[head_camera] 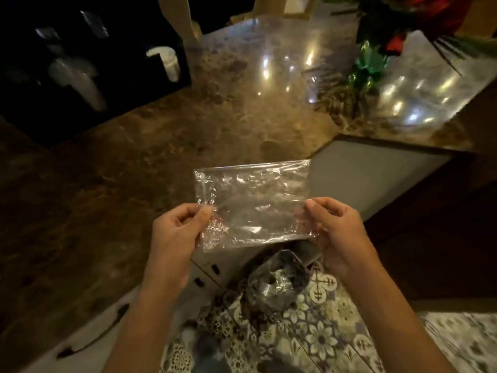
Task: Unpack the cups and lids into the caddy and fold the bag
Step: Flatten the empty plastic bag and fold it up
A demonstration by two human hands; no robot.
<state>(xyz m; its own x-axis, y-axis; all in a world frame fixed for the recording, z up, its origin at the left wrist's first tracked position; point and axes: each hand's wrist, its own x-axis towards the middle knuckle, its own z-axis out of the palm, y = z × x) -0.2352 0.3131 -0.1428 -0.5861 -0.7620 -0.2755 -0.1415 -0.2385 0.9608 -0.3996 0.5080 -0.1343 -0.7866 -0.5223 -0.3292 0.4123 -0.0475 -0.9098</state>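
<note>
The clear plastic bag point(252, 203) is held flat in the air above the near edge of the marble bench point(134, 162), just where the bench turns its corner, stretched between both hands. The left hand point(177, 230) pinches the bag's crinkled lower left corner between thumb and curled fingers, and the right hand point(333, 224) pinches the lower right edge the same way. Holding it taut like this probably serves to smooth the film and line up its edges for a fold. The bag looks empty and is already a neat flat rectangle, so the unpacking seems done. Toward the far left of the bench stands the black caddy point(88, 63); pale cups point(169, 63) show in its compartments, though blur hides how many, and lids cannot be told.
</note>
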